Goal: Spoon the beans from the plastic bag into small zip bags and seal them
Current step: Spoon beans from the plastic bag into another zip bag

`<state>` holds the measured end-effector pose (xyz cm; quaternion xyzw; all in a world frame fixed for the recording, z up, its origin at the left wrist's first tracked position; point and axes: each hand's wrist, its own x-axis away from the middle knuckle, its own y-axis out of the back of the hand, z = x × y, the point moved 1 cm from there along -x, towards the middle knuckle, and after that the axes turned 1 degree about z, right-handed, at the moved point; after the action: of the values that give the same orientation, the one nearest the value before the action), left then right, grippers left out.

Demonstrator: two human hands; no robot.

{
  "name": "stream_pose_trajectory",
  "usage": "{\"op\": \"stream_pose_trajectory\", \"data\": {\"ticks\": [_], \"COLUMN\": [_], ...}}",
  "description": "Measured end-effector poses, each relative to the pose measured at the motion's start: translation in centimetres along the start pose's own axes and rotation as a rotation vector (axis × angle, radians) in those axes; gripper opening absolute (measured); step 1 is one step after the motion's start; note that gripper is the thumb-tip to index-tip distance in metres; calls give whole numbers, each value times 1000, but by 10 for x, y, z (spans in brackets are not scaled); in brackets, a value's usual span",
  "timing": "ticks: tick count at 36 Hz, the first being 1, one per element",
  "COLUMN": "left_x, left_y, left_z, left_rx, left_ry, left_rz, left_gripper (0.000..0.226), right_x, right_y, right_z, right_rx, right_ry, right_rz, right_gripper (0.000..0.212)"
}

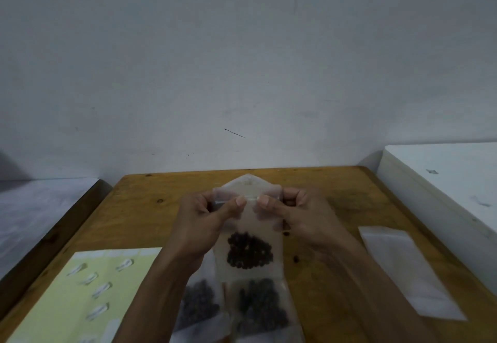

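A small clear zip bag (250, 224) with a clump of dark beans (249, 250) in its lower part is held up over the wooden table (139, 208). My left hand (207, 221) pinches the bag's zip strip on the left, and my right hand (298, 216) pinches it on the right, thumbs nearly meeting at the middle. Below it lie two more bags with dark beans, one at the left (199, 307) and one at the right (262, 307). The spoon is not in view.
A flat stack of empty zip bags (406, 270) lies at the right. A yellow sheet with white stickers (88, 289) lies at the front left. Two loose beans (295, 258) sit on the table. A white block (443, 181) stands at the right, a wall behind.
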<state>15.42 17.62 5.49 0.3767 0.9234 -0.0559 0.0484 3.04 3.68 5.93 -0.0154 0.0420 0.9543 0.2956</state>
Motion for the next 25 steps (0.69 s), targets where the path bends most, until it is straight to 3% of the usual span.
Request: {"op": "stream_pose_trajectory", "data": {"ticks": [8,11,14,17,21,25], "left_x": [11,15,15,14,26,35], "left_y": [-7,-8,-2,6,8,11], "left_z": [13,20,36,54,62,64], "left_rx": [74,63,-255,-691,-822,-820], "left_ry": [119,203,198,81,-31,0], "left_rz": [-49,-2,-31,-111,-163,-145], "left_gripper": [30,19,10,20,51,45], "right_x": [12,16,18,18,17,20], "right_y": [-1,1,1,-6,-18,-25], "right_z": [-7,-15,-29,-49,-66,-71], "right_rx": [-109,-43,152,290,497,585], "right_ry": [-81,-105,-140,-218,-220,-185], "right_rz": [-49,-74,-92,-101,-166,-189], "right_gripper": [17,15,12,23,51,65]}}
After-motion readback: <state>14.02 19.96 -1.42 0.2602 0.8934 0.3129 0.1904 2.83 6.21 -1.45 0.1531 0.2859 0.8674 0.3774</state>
